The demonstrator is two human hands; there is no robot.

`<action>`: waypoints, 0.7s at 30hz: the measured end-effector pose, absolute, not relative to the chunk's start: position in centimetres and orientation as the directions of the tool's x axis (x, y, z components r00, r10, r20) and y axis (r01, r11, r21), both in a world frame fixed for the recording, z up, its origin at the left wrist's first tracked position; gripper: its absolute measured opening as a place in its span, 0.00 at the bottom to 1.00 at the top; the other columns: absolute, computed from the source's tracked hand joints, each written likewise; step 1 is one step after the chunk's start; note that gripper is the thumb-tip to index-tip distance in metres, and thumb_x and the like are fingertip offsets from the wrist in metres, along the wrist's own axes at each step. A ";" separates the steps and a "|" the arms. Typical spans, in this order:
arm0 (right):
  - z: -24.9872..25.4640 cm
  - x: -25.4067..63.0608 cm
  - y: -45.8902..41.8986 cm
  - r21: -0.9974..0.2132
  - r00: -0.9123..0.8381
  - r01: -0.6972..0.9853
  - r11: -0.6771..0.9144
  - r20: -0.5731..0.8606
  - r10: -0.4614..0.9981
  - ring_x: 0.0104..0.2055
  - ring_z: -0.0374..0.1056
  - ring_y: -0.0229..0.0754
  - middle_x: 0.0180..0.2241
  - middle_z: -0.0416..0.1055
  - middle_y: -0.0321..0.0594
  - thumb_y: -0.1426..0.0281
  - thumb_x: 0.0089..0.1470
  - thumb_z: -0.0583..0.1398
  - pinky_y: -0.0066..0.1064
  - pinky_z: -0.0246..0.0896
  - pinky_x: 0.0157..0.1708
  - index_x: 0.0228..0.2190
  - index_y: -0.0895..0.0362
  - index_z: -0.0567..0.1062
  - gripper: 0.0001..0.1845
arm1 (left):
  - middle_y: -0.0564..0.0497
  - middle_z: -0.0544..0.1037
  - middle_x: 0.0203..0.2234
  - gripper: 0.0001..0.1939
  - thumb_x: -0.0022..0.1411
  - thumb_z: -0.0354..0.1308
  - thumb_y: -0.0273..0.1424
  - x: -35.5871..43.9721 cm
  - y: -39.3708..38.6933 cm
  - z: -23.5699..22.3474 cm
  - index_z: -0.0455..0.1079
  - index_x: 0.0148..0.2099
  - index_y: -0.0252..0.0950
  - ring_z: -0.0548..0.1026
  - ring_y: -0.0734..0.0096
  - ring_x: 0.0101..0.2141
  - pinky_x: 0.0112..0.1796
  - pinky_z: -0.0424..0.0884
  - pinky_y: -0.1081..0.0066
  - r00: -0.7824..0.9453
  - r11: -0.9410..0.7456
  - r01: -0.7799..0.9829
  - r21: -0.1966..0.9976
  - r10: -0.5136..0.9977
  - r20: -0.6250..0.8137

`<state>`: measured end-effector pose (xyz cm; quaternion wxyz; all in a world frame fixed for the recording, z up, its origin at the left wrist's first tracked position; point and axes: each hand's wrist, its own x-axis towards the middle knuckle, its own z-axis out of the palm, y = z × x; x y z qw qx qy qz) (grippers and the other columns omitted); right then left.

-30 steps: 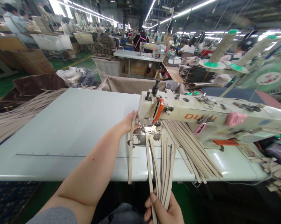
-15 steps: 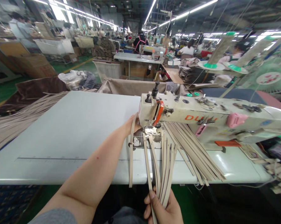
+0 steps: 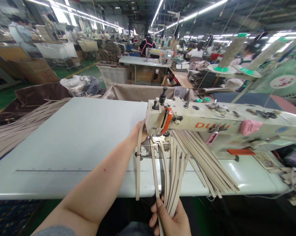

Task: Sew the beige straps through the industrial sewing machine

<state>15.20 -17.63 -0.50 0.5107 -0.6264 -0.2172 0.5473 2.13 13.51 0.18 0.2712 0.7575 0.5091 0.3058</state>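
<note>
My right hand (image 3: 174,219) is closed around a bundle of narrow beige strips (image 3: 174,183) below the table's front edge. One strip (image 3: 155,173) is pinched under the thumb, apart from the others, and runs up to the metal plate (image 3: 159,140) of a sewing machine (image 3: 187,114). My left hand (image 3: 141,132) reaches behind the left end of the machine head, its fingers hidden there. A single strip (image 3: 138,164) hangs from beside that hand over the table's front edge.
More beige strips (image 3: 207,164) lie fanned out under the machine arm. A large heap of strips (image 3: 20,127) lies left of the white table (image 3: 89,131). Thread cones (image 3: 233,52) and a fan (image 3: 283,80) stand at the right. Several people sit at stations beyond.
My right hand has shifted slightly left with its strips, which now bow a little more. The left hand stays behind the machine head. The view has moved slightly.
</note>
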 end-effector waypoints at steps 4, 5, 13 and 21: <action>-0.4 15.0 -17.4 -0.872 0.292 -0.281 -0.401 -0.475 0.830 0.12 0.66 0.32 0.16 0.79 0.39 0.32 0.42 0.77 0.19 0.58 0.14 0.31 0.56 0.75 0.42 | 0.42 0.89 0.54 0.17 0.67 0.61 0.24 2.2 13.6 0.2 0.84 0.54 0.34 0.83 0.43 0.59 0.64 0.80 0.55 0.282 -0.338 0.589 0.734 0.937 0.206; -0.4 15.0 -17.4 -0.871 0.295 -0.280 -0.403 -0.478 0.828 0.12 0.66 0.32 0.16 0.79 0.39 0.32 0.41 0.77 0.19 0.58 0.14 0.31 0.56 0.75 0.42 | 0.41 0.89 0.53 0.17 0.66 0.61 0.24 2.2 13.6 0.2 0.84 0.55 0.34 0.84 0.43 0.59 0.64 0.80 0.55 0.278 -0.337 0.578 0.743 0.938 0.209; -0.7 15.1 -17.3 -0.877 0.295 -0.268 -0.399 -0.469 0.833 0.12 0.66 0.33 0.15 0.78 0.39 0.31 0.43 0.76 0.21 0.57 0.14 0.32 0.57 0.76 0.42 | 0.38 0.88 0.54 0.15 0.69 0.59 0.30 2.1 13.1 0.0 0.83 0.52 0.32 0.84 0.42 0.57 0.63 0.80 0.50 0.258 -0.340 0.511 0.790 0.937 0.237; -0.4 15.3 -17.2 -0.868 0.268 -0.297 -0.397 -0.475 0.838 0.12 0.64 0.31 0.14 0.76 0.36 0.32 0.42 0.77 0.20 0.55 0.14 0.31 0.57 0.77 0.41 | 0.39 0.87 0.53 0.16 0.58 0.67 0.25 0.2 13.9 -0.2 0.84 0.50 0.34 0.83 0.42 0.57 0.63 0.79 0.49 0.327 -0.397 0.545 0.739 0.912 0.249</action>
